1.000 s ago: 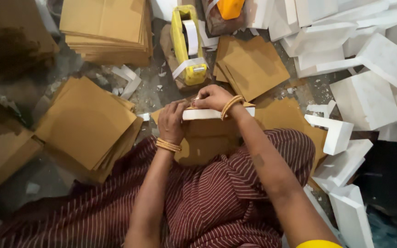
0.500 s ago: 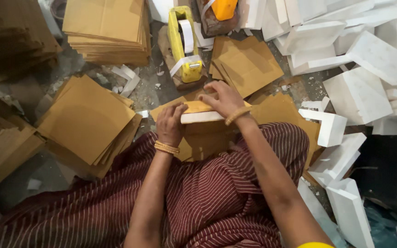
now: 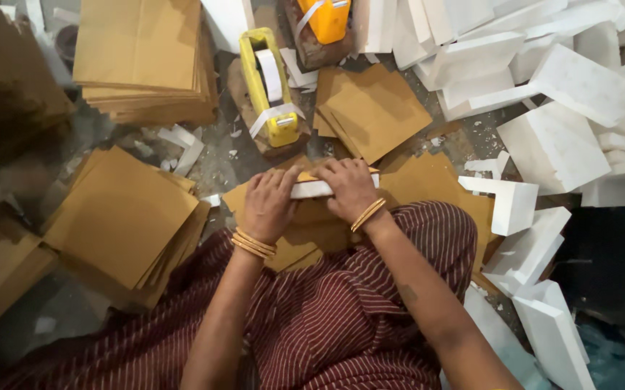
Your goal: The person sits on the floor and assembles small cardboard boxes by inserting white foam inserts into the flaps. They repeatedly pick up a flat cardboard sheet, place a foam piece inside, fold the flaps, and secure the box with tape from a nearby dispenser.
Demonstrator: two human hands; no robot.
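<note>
In the head view my left hand (image 3: pixel 269 204) and my right hand (image 3: pixel 348 189) both press down on a flat white foam piece (image 3: pixel 311 189) wrapped partly in brown paper (image 3: pixel 305 231). The bundle rests on my lap over striped maroon cloth (image 3: pixel 327 318). Fingers of both hands curl over its far edge. Gold bangles circle both wrists. A yellow tape dispenser (image 3: pixel 270 88) with white tape stands just beyond the bundle on the floor.
Stacks of brown paper sheets lie at the left (image 3: pixel 121 217), the far left (image 3: pixel 143 58) and ahead (image 3: pixel 374 108). White foam blocks (image 3: pixel 551 137) pile up on the right. An orange dispenser (image 3: pixel 325 18) sits at the top.
Both hands have shifted slightly along the foam piece, the right hand flattening on top of it. The bundle stays on my lap.
</note>
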